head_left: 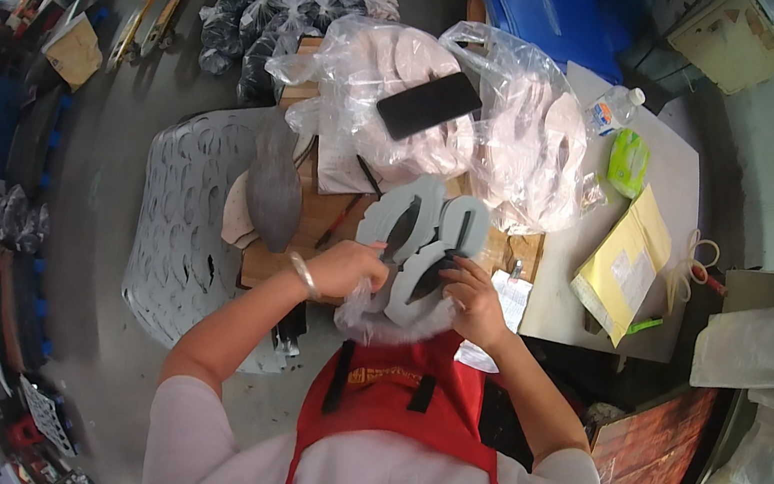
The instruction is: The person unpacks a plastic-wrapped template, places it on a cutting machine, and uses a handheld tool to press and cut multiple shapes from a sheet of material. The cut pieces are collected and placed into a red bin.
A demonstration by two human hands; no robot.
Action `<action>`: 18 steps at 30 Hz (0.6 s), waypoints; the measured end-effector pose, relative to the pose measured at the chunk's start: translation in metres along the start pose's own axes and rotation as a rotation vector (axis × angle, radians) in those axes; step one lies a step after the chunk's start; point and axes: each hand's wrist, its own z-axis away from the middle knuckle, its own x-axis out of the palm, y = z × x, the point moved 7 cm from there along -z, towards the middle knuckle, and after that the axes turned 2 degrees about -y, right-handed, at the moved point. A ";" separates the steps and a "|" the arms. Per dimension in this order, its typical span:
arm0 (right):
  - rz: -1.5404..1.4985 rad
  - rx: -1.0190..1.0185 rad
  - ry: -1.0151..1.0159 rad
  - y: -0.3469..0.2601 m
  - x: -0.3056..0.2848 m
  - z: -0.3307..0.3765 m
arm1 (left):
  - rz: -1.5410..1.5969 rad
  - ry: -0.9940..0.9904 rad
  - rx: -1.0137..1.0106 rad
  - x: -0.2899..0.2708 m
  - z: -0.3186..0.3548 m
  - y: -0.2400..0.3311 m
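In front of my chest is a bundle of grey sole-shaped pieces (426,203) with dark oval centres, their lower ends inside a crumpled clear plastic bag (372,324). My left hand (350,269), below a silver bangle, is closed at the bundle's left side, gripping the bag's edge. On the other side my right hand (475,300) has its fingers curled round the dark-centred grey pieces and the bag. Fingertips of both hands are partly hidden. Left of them, a dark grey sole-shaped piece (274,189) lies over pale ones on the wooden board (315,215).
Clear bags of pale pink sole-shaped pieces (534,144) stand beyond, with a black phone (429,107) on one. Right are a bottle (616,109), green packet (628,163), yellow envelope (624,264) and scissors (703,260). A grey sheet with oval cutouts (183,220) is left.
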 end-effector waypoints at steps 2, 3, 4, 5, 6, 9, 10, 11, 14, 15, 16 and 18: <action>0.003 0.003 -0.006 0.007 0.012 0.005 | -0.040 0.103 0.036 0.016 0.001 -0.006; -0.012 0.031 0.019 0.012 0.011 0.006 | -0.096 0.085 -0.011 0.024 -0.001 -0.012; 0.012 -0.010 -0.028 0.011 0.010 0.009 | -0.109 0.039 -0.099 0.030 0.001 -0.020; 0.026 0.026 -0.066 0.015 0.006 0.010 | -0.164 0.078 0.029 0.028 0.005 -0.008; 0.153 0.032 -0.172 0.018 0.002 0.013 | -0.240 0.082 0.094 0.025 0.011 0.000; 0.176 0.055 -0.183 0.028 -0.031 0.014 | -0.315 0.048 0.082 0.008 0.029 0.017; -0.050 0.134 -0.144 0.037 -0.040 0.013 | -0.286 0.087 0.031 -0.002 0.034 0.019; -0.109 0.315 -0.135 0.056 -0.041 0.010 | -0.253 0.142 0.021 -0.012 0.035 0.021; -0.302 0.633 0.053 0.103 -0.025 -0.007 | -0.095 0.463 -0.268 -0.036 0.026 -0.006; -0.356 0.715 0.124 0.117 -0.011 -0.016 | -0.119 0.484 -0.352 -0.033 0.015 -0.019; -0.411 0.832 0.194 0.132 0.004 -0.021 | -0.131 0.546 -0.434 -0.028 0.000 -0.033; -0.325 0.712 0.242 0.137 0.024 -0.038 | -0.127 0.591 -0.534 -0.007 -0.019 -0.053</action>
